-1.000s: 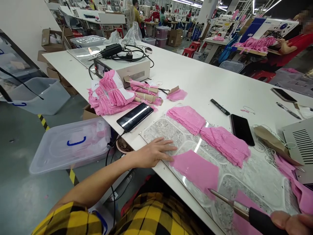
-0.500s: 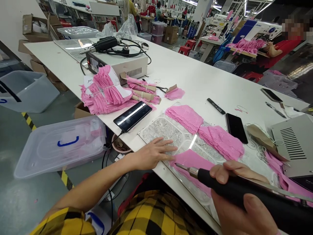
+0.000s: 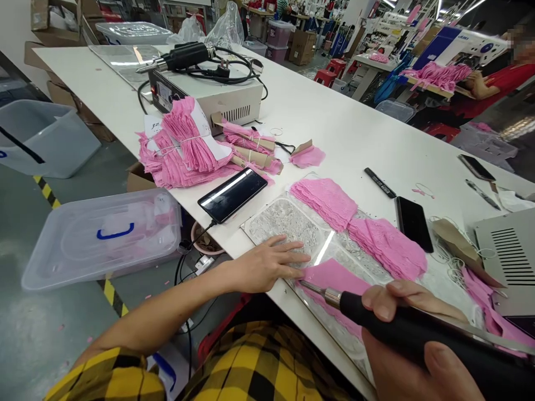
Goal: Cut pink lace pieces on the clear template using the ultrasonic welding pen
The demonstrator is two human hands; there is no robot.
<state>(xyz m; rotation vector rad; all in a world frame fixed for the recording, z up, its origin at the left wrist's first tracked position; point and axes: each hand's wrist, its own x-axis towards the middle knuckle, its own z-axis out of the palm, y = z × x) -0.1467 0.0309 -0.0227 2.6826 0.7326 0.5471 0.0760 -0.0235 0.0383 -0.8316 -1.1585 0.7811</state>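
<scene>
My left hand (image 3: 267,262) lies flat with fingers stretched out on the glass plate (image 3: 284,220), its fingertips at the left corner of a flat pink fabric piece (image 3: 334,277). My right hand (image 3: 418,345) is wrapped around the black handle of a hot cutting tool (image 3: 388,323). The tool's metal tip touches the near left edge of that pink piece. Two stacks of pink lace pieces (image 3: 359,220) lie further back on the glass.
A black phone (image 3: 232,194) on a cable lies left of the glass, another phone (image 3: 413,223) to the right. Bundled pink pieces (image 3: 188,150) and a white control box (image 3: 217,97) stand behind. A lidded plastic bin (image 3: 104,236) sits on the floor. A person in red sits far right.
My right hand has come into view with the cutting tool and brought its tip from the right to the pink piece's left edge. My left hand has stayed flat on the glass.
</scene>
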